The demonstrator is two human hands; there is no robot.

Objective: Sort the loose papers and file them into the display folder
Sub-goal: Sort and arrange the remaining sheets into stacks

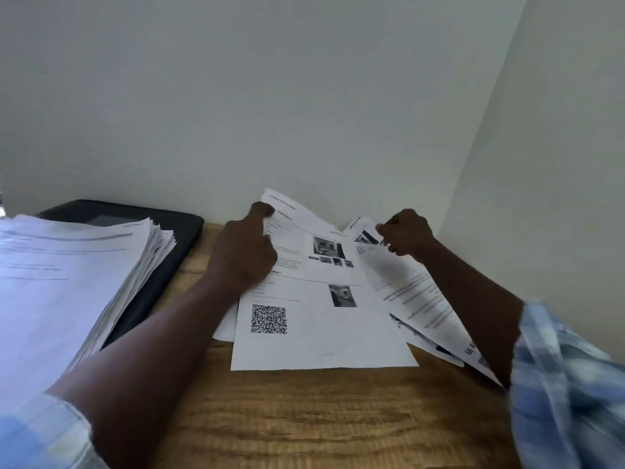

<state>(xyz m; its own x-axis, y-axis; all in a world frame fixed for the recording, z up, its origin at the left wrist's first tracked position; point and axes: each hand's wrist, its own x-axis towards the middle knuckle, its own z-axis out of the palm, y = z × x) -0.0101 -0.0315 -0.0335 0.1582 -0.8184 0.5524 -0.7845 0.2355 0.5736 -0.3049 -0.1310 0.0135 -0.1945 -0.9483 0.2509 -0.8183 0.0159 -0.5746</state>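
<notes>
Several loose printed papers lie spread on the wooden desk against the wall. The top sheet (pixel 321 336) carries a QR code and small photos. My left hand (pixel 243 252) rests on its left part, the index finger stretched to the sheet's far corner. My right hand (pixel 406 233) pinches the top of another sheet (pixel 409 286) that lies tilted at the right. A thick stack of papers (pixel 64 282) sits at the left on a black folder (pixel 176 228).
The wooden desk (pixel 304 418) stretches toward me. White walls (pixel 304 96) close the back and the right side, forming a corner just behind the papers. Plaid sleeves cover both my upper forearms.
</notes>
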